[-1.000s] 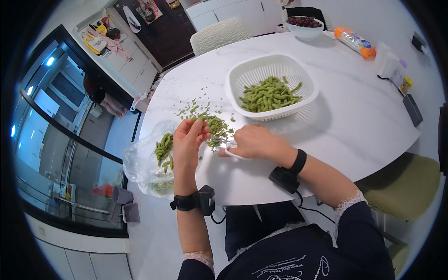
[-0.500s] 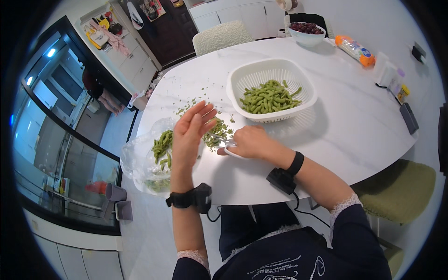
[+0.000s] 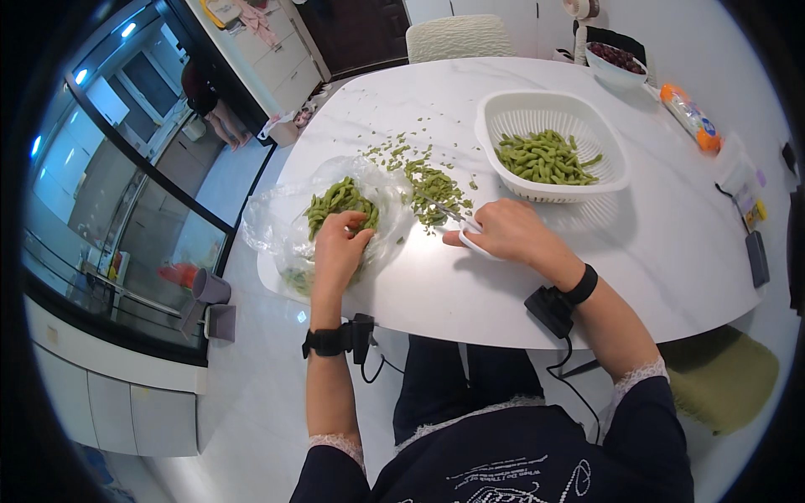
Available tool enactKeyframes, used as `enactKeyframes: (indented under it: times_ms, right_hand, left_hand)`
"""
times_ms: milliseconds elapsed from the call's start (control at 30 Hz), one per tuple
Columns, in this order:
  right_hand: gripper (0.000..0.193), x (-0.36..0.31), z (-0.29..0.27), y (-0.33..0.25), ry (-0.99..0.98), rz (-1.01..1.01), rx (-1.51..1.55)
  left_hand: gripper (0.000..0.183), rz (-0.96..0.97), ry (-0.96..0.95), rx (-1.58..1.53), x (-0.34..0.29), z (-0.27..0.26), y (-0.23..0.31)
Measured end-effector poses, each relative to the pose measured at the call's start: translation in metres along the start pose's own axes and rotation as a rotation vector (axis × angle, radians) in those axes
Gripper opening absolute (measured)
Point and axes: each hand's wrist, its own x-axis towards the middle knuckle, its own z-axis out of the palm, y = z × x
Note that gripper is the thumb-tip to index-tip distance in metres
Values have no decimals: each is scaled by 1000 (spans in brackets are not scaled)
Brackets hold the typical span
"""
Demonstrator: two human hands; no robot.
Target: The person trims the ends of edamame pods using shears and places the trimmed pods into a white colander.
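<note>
On the table's left side, a clear plastic bag (image 3: 390,189) lies open around a heap of green edamame pods (image 3: 340,199). My left hand (image 3: 337,251) reaches into the heap, its fingers curled and thumb bent in at the pods; the fingertips are partly hidden. My right hand (image 3: 511,230) grips white-handled scissors (image 3: 471,228), their blades pointing left over a scattered pile of trimmed green bits (image 3: 436,189). Beyond the right hand stands a white slotted basket (image 3: 616,172) holding more pods (image 3: 549,158).
A bowl of dark red fruit (image 3: 616,63) and an orange-ended packet (image 3: 690,117) lie at the far right of the white table (image 3: 671,251). A cream chair (image 3: 459,38) is behind it, a green chair (image 3: 721,377) at right. Another person (image 3: 205,96) stands in the room at left.
My left hand has gone from raised and spread above the trimmings down into the pods in the bag. The right hand still holds the scissors. The whole view has shifted.
</note>
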Motion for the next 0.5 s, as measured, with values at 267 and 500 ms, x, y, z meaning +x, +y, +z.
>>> enactKeyframes:
  times_ms: [267, 500]
  right_hand:
    - [70, -1, -10, -9, -46, 30, 2]
    - [65, -2, -7, -8, -25, 13, 57]
  left_hand:
    - [16, -272, 117, -346, 7, -12, 9]
    - [17, -384, 124, -1069, -10, -12, 29]
